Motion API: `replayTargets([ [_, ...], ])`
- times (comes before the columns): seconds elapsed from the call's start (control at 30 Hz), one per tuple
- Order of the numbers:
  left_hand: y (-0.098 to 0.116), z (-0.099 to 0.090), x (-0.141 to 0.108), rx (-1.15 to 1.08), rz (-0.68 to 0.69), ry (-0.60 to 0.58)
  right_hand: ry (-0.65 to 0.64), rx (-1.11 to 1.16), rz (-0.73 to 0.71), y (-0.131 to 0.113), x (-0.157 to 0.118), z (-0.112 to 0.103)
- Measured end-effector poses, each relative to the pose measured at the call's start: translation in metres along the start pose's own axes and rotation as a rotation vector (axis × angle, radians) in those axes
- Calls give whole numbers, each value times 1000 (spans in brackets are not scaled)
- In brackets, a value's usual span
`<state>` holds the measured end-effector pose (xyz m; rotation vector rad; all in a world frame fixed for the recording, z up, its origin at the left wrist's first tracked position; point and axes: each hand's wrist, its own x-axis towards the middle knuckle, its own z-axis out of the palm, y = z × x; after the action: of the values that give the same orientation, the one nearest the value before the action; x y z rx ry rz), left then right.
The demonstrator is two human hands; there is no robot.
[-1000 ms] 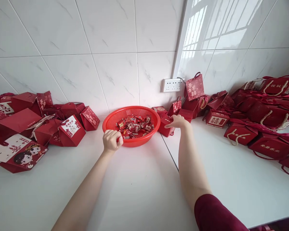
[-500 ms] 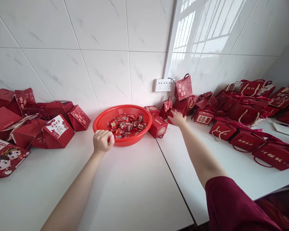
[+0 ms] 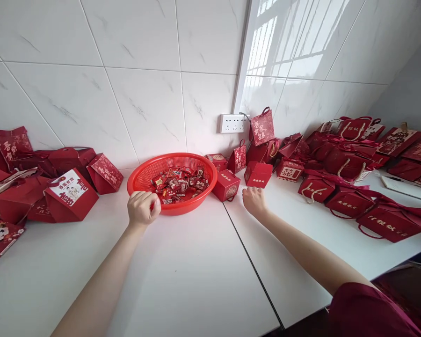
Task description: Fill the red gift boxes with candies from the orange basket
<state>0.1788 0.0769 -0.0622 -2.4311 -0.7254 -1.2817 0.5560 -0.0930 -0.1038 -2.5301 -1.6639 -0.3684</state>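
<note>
My left hand (image 3: 143, 208) is a closed fist at the front-left rim of a red plastic basket (image 3: 193, 206). Whatever it may hold is hidden inside the curled fingers. Wrapped candies (image 3: 182, 185) in red and dark wrappers lie in the basket. On the right, my right hand (image 3: 254, 201) rests low over the table with its fingers curled in, and nothing shows in it. Just beyond it stands a small red gift box (image 3: 258, 174) with gold lettering, apart from the fingers. Another red box (image 3: 226, 185) with a gold round pattern sits between basket and right hand.
Red gift boxes (image 3: 72, 196) crowd the left side of the white table (image 3: 182, 281). More boxes with rope and ribbon handles (image 3: 351, 201) fill the right. A power strip (image 3: 234, 123) is on the tiled wall, and a dark seam splits the tabletop.
My right hand has let go of the small red box and drawn back toward me, its fingers now curled. My left hand stays a fist by the basket. The view has shifted slightly.
</note>
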Motion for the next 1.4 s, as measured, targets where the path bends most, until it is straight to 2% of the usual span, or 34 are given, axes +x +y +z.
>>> replayTargets([
  [0.2, 2, -1, 1, -10, -20, -16, 188, -54, 66, 33, 37, -45],
  [0.33, 3, -4, 3, -23, -41, -43, 45, -75, 145, 52, 58, -67],
  [0.43, 6, -8, 3, -41, -68, -76, 4, -64, 170, 52, 59, -90],
  [0.5, 10, -10, 5, -60, -98, -101, 19, -56, 184, 44, 49, -115],
  [0.6, 16, -15, 12, -116, -152, -158, 97, -11, 152, 25, 16, -166],
  [0.63, 18, -18, 16, -145, -172, -180, 160, 81, 90, 16, 1, -184],
  [0.7, 23, -28, 27, -210, -216, -214, 200, 329, -97, -4, -30, -216],
  [0.8, 35, -56, 47, -307, -276, -225, 95, 596, -406, -37, -66, -245],
  [0.87, 46, -82, 56, -466, -327, -266, 48, 703, -587, -58, -77, -250],
  [0.97, 67, -126, 62, -675, -374, -372, -52, 820, -930, -84, -77, -246],
  [1.03, 79, -149, 62, -771, -365, -517, -107, 867, -1121, -98, -71, -239],
  [1.07, 83, -158, 62, -828, -363, -616, -118, 877, -1172, -104, -67, -235],
  [1.17, 87, -169, 61, -889, -393, -885, -190, 840, -1199, -123, -59, -221],
  [1.23, 86, -166, 60, -782, -379, -999, -286, 767, -1173, -137, -57, -211],
  [1.33, 84, -150, 57, -587, -319, -1105, -353, 506, -984, -157, -57, -198],
  [1.4, 83, -140, 54, -505, -324, -1112, -378, 328, -856, -165, -59, -195],
])
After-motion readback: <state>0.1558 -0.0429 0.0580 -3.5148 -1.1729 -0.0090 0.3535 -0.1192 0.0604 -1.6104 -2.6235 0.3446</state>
